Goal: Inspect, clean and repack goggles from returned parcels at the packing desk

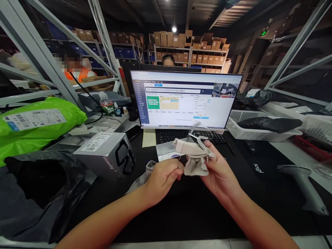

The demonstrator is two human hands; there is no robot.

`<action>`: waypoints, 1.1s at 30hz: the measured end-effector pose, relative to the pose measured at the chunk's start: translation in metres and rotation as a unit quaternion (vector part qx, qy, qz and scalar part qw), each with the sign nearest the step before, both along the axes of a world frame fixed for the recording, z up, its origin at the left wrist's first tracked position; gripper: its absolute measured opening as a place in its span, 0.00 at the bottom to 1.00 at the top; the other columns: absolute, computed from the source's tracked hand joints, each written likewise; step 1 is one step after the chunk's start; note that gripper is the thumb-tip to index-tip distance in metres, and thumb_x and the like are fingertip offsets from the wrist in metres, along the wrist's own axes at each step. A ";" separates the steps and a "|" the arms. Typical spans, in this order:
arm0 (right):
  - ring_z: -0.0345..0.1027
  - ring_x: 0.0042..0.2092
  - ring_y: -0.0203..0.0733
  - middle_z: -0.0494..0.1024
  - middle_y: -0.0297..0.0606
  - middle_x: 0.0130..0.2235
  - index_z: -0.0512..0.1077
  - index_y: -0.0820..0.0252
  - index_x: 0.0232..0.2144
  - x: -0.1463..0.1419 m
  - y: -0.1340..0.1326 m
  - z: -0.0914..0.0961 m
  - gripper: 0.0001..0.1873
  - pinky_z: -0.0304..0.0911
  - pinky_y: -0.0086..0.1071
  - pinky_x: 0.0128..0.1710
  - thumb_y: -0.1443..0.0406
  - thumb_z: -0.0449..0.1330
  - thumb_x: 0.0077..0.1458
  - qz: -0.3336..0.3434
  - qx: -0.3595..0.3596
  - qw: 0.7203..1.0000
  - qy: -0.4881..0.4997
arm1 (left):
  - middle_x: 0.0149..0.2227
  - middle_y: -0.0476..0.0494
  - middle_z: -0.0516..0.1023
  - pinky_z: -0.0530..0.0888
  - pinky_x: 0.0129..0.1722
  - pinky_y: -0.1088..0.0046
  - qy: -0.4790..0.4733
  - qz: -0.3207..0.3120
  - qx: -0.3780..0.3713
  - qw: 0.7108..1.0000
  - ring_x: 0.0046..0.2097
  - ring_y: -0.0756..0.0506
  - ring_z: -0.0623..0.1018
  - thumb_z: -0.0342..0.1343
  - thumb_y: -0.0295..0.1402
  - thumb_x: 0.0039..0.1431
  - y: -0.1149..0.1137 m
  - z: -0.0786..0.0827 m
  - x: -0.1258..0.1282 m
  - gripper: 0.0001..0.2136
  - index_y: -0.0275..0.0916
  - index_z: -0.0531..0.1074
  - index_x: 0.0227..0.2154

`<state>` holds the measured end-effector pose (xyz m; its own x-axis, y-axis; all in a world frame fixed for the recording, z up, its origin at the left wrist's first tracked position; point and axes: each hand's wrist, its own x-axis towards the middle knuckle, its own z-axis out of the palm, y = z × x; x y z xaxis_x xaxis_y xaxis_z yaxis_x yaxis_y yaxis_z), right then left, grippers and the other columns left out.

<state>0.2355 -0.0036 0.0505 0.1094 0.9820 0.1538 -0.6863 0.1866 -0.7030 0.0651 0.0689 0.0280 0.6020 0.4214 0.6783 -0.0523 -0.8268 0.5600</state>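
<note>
While a beige cloth is held up before the monitor, a shiny frame is exposed above it.
The cloth is gripped by the right hand; the left hand is closed at its left edge, and whether anything is pinched there cannot be told. A grey box is set to the left, beside a dark bag; a scanner is laid at the right.

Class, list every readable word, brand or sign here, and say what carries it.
"请扫描物料PN/外部物料号/物料编码": the monitor, in the field near the top.
"logi", sideways: the black mouse mat.
Too small or blurred: smaller monitor text, the grey box's lettering, the label on the green parcel and the bottle's label.
</note>
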 end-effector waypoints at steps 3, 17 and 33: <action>0.72 0.32 0.36 0.78 0.30 0.36 0.71 0.50 0.41 0.000 0.006 0.002 0.29 0.71 0.28 0.32 0.66 0.79 0.37 -0.007 -0.029 1.000 0.006 | 0.25 0.48 0.70 0.65 0.32 0.75 0.010 -0.033 -0.020 0.999 0.29 0.50 0.70 0.40 0.43 0.74 0.000 -0.002 0.004 0.22 0.38 0.67 0.26; 0.71 0.25 0.36 0.76 0.31 0.26 0.72 0.56 0.26 -0.010 0.003 -0.004 0.18 0.69 0.25 0.21 0.60 0.78 0.39 -0.001 -0.038 0.998 -0.040 | 0.27 0.46 0.73 0.68 0.36 0.72 0.056 -0.104 -0.111 0.987 0.30 0.49 0.71 0.38 0.53 0.71 -0.005 -0.004 0.004 0.29 0.37 0.69 0.25; 0.72 0.29 0.38 0.78 0.30 0.29 0.74 0.55 0.31 -0.009 0.017 -0.011 0.19 0.73 0.31 0.30 0.68 0.77 0.36 0.007 -0.036 0.998 -0.053 | 0.24 0.46 0.73 0.67 0.32 0.74 0.047 -0.042 -0.130 0.990 0.28 0.49 0.72 0.42 0.55 0.69 0.009 -0.007 0.007 0.30 0.36 0.72 0.23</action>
